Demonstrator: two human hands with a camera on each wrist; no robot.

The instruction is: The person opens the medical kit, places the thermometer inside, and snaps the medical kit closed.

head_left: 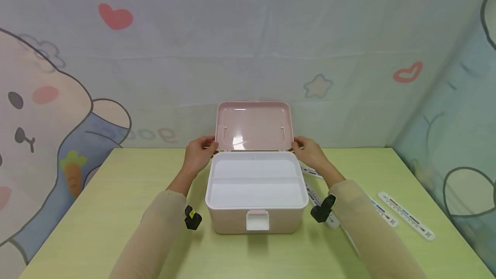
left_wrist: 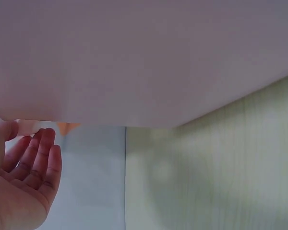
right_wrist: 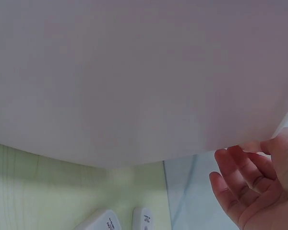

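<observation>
A pink storage box point(head_left: 228, 223) stands on the table with its hinged lid point(head_left: 253, 124) raised upright at the back. Inside the box lies a white divided tray point(head_left: 255, 195), and a white latch point(head_left: 257, 221) sits on the front wall. At the lid's lower left corner, my left hand point(head_left: 197, 154) pinches the edge between thumb and fingers. My right hand point(head_left: 308, 152) pinches the lower right corner in the same way. Both wrist views show the box's side wall point(left_wrist: 134, 62) large overhead, with the left fingers point(left_wrist: 41, 163) and right fingers point(right_wrist: 245, 179) curled at the lid's edge.
Several white thermometer-like strips lie to the right of the box, some partly under my right arm; one strip point(head_left: 407, 215) is farthest right. A printed cloth backdrop point(head_left: 186, 55) hangs right behind the table point(head_left: 135, 193).
</observation>
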